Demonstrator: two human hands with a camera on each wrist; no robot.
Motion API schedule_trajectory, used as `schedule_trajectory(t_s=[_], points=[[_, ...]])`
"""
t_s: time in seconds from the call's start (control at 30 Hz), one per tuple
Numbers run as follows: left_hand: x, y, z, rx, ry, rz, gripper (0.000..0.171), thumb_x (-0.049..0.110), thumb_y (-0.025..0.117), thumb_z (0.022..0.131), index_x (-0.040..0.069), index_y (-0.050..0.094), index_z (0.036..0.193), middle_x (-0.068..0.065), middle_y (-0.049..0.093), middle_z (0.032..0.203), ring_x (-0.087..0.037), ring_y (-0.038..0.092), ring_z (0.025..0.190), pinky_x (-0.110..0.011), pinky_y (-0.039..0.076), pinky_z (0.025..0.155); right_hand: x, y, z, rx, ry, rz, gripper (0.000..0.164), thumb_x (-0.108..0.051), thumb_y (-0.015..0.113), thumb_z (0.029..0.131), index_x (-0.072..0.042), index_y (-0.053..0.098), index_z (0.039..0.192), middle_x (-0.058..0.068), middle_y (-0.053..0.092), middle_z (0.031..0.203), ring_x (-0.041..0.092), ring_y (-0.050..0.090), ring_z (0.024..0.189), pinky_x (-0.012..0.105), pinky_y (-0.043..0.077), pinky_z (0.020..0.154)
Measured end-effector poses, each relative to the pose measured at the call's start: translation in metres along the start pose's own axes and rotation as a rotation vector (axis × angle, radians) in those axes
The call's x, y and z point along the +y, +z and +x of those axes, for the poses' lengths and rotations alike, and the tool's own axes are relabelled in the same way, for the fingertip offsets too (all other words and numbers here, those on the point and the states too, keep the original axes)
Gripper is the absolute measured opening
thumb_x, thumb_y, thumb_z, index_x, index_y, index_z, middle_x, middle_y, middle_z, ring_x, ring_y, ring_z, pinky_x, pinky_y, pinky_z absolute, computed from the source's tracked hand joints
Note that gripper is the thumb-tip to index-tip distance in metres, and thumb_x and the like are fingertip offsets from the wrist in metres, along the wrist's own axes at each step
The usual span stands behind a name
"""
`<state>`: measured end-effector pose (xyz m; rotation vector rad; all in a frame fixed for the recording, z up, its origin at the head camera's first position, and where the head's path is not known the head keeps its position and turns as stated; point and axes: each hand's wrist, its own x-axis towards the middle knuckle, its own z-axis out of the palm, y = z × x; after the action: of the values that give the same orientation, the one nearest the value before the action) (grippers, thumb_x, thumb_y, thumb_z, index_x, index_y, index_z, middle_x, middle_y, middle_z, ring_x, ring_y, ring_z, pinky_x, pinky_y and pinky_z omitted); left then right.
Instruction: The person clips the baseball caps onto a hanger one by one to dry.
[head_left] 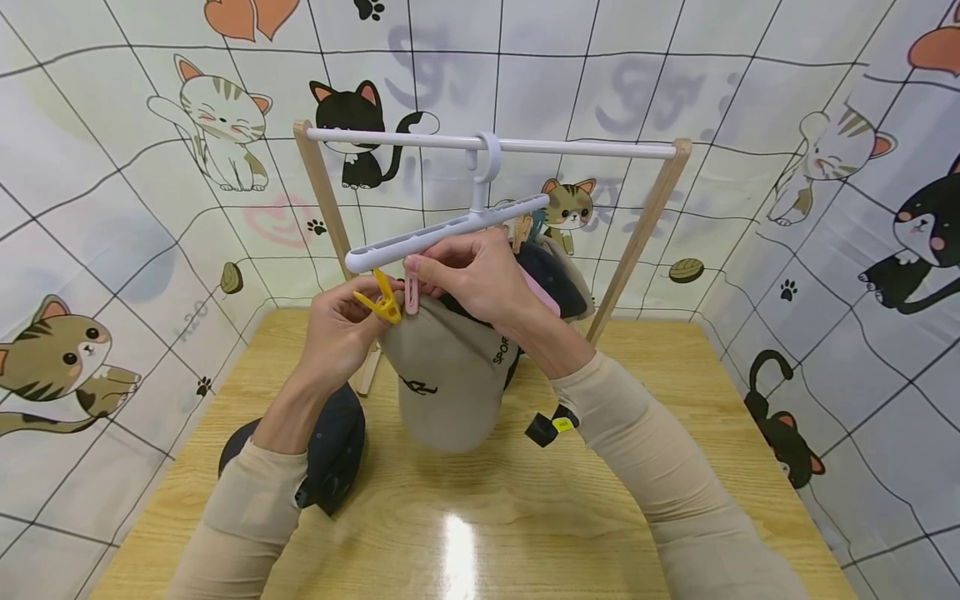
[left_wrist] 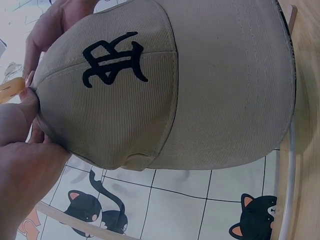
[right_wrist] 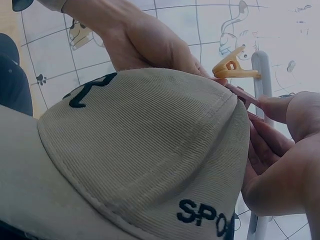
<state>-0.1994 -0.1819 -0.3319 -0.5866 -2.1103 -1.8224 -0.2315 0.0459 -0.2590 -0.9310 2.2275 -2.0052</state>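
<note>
A beige cap (head_left: 450,367) with dark embroidery hangs brim-down below a white hanger (head_left: 442,236). My left hand (head_left: 333,333) grips the cap's top edge; in the left wrist view its fingers pinch the fabric of the cap (left_wrist: 110,105). With thumb and fingers my right hand (head_left: 487,279) pinches a pink clothespin (head_left: 412,297), whose jaws are at the cap's crown. In the right wrist view the pink clothespin (right_wrist: 242,94) meets the cap's edge. Beside it, a yellow clothespin (head_left: 384,302) hangs from the hanger's left end, close to my left fingers.
The hanger hooks over a white rail (head_left: 585,148) on a wooden-legged stand (head_left: 637,237). Behind my right hand, a dark cap (head_left: 558,279) hangs near a wooden clothespin (head_left: 521,233). Another dark cap (head_left: 337,450) lies on the table (head_left: 390,533) by my left forearm. A black strap with a yellow label (head_left: 562,424) is at right.
</note>
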Motion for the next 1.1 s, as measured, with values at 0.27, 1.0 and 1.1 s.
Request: schedule_trajectory(t_s=[0.27, 1.0, 1.1], points=[[0.0, 0.0, -0.001, -0.006, -0.01, 0.024, 0.023, -0.003, 0.074, 0.104, 0.005, 0.081, 0.124, 0.013, 0.079, 0.096, -0.008, 0.068, 0.078, -0.022, 0.06, 0.072, -0.002, -0.002, -0.001, -0.029, 0.069, -0.049, 0.013, -0.02, 0.086, 0.102, -0.007, 0.087, 0.104, 0.002, 0.081, 0.099, 0.017, 0.069, 0.085, 0.029, 0.057, 0.075], [-0.003, -0.003, -0.001, -0.034, 0.044, -0.028, 0.026, -0.008, 0.073, 0.104, -0.003, 0.077, 0.129, 0.015, 0.082, 0.102, -0.002, 0.077, 0.092, -0.019, 0.063, 0.084, -0.001, -0.01, -0.006, -0.101, 0.082, -0.092, 0.023, -0.03, 0.08, 0.108, -0.013, 0.084, 0.122, 0.003, 0.084, 0.118, 0.018, 0.079, 0.106, 0.039, 0.064, 0.097], [-0.004, -0.004, -0.001, -0.032, 0.052, -0.021, 0.026, -0.007, 0.073, 0.104, -0.003, 0.076, 0.13, 0.015, 0.081, 0.104, -0.002, 0.073, 0.086, -0.019, 0.061, 0.079, 0.001, -0.012, -0.007, -0.105, 0.069, -0.11, 0.024, -0.027, 0.077, 0.11, -0.013, 0.084, 0.128, 0.005, 0.083, 0.118, 0.019, 0.077, 0.105, 0.042, 0.064, 0.099]])
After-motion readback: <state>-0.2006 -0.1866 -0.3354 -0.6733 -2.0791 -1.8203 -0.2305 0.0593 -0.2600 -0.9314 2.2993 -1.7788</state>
